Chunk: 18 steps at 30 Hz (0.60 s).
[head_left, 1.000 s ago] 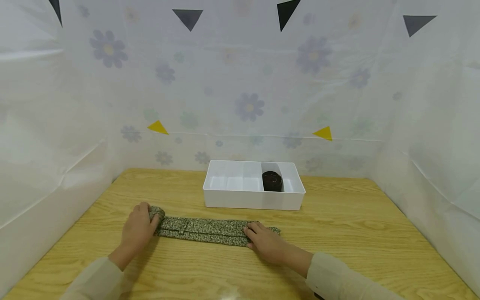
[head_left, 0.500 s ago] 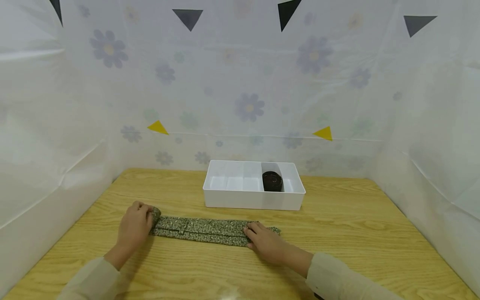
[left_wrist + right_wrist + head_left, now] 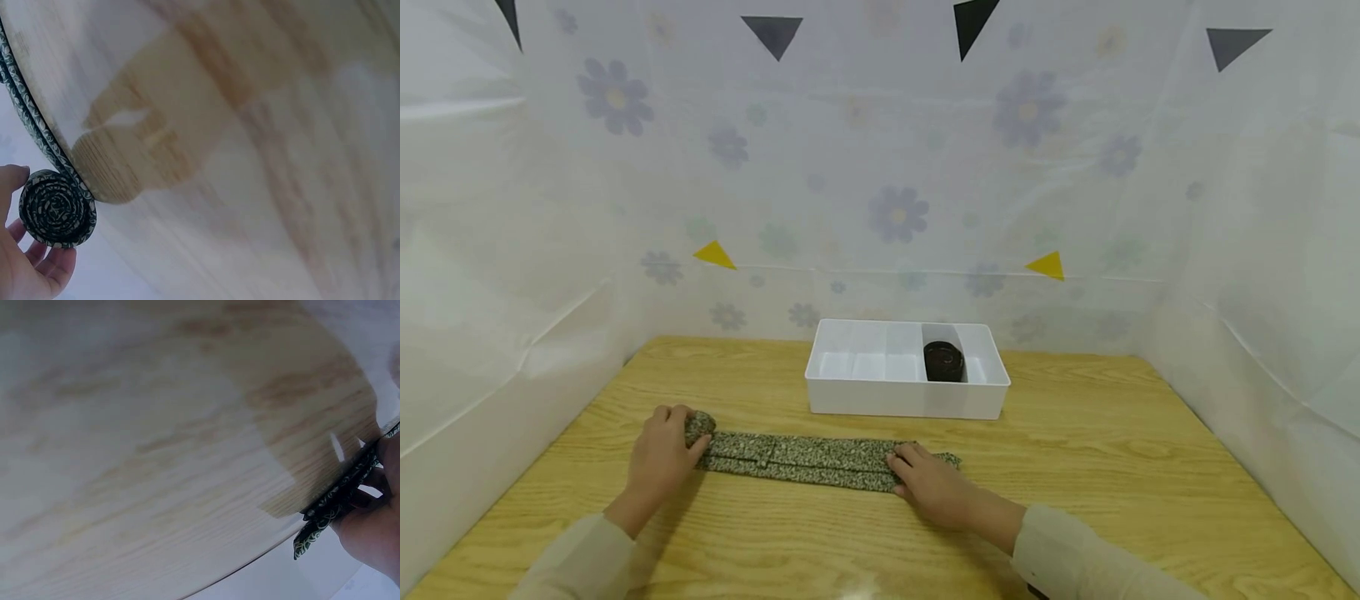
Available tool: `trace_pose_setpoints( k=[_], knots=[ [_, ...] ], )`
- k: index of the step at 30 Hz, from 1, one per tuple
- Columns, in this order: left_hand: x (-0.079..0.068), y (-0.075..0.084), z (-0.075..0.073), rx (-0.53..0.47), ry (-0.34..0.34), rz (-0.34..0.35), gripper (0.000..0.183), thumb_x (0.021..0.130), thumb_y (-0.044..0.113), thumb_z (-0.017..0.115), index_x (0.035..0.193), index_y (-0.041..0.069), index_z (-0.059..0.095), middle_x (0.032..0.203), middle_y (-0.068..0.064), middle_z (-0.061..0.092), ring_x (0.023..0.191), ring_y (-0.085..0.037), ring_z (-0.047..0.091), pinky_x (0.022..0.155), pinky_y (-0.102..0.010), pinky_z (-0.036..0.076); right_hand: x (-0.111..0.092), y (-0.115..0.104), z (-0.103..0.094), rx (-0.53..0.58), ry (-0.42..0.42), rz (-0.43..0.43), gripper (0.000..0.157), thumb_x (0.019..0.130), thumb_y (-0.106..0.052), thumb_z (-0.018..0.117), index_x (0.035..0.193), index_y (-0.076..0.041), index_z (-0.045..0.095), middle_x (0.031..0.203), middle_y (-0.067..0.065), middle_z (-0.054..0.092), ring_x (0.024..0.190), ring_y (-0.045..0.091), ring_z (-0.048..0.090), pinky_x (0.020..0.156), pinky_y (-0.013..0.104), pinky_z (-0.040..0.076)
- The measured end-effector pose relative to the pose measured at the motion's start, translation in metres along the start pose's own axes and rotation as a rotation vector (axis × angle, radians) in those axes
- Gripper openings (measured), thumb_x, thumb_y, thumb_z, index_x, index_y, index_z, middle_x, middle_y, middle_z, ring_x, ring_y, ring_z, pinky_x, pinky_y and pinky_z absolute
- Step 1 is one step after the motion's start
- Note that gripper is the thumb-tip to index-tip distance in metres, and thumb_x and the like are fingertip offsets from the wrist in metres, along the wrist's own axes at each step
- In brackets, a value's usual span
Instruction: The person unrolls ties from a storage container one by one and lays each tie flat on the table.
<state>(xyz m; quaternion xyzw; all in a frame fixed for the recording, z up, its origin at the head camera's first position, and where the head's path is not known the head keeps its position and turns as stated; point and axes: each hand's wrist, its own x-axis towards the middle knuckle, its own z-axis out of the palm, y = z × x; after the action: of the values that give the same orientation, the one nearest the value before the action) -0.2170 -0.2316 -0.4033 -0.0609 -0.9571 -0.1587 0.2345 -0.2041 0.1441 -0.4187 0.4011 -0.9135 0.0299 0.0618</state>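
A dark green necktie (image 3: pixel 827 452) with a cream pattern lies lengthwise across the table, its seam side up. Its left end is wound into a tight roll (image 3: pixel 57 209), whose spiral shows in the left wrist view. My left hand (image 3: pixel 658 454) holds this roll between thumb and fingers, at the left of the flat length. Near the other end, my right hand (image 3: pixel 934 487) grips the tie from above, fingers bent over it and thumb at the near edge. A short pointed tip (image 3: pixel 306 540) sticks out past the right hand.
Behind the tie stands a white divided box (image 3: pixel 902 400). A dark rolled item (image 3: pixel 943 362) sits in one of its right-hand compartments. The wooden table (image 3: pixel 820 542) has white sheeting (image 3: pixel 880 167) at the back and both sides.
My left hand has moved left with the roll, its fingers shifting their hold around it; a longer flat stretch shows at that end. The right hand has stayed in place.
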Motion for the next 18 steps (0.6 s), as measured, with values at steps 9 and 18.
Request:
trace_pose_setpoints(
  k=[9,18],
  knots=[
    [0.0027,-0.0081,-0.0016,-0.012,-0.054,-0.051,0.035,0.083,0.011,0.066,0.107,-0.011,0.051,0.1,-0.032,0.051,0.072,-0.033,0.055,0.053,-0.039,0.048,0.0008,-0.0003,-0.0016,0.002,0.003,-0.004,0.039,0.097,-0.022,0.048,0.128,0.001,0.05,0.122,0.015,0.05,0.113,0.028,0.052,0.09,0.036,0.049],
    [0.004,-0.0104,-0.0059,-0.031,-0.103,-0.087,0.036,0.086,0.013,0.061,0.109,-0.012,0.05,0.101,-0.034,0.051,0.073,-0.034,0.056,0.053,-0.039,0.047,0.0007,0.0009,0.0019,-0.019,0.027,-0.017,0.039,0.096,-0.022,0.048,0.127,0.001,0.051,0.12,0.014,0.051,0.111,0.027,0.053,0.089,0.035,0.049]
  ],
)
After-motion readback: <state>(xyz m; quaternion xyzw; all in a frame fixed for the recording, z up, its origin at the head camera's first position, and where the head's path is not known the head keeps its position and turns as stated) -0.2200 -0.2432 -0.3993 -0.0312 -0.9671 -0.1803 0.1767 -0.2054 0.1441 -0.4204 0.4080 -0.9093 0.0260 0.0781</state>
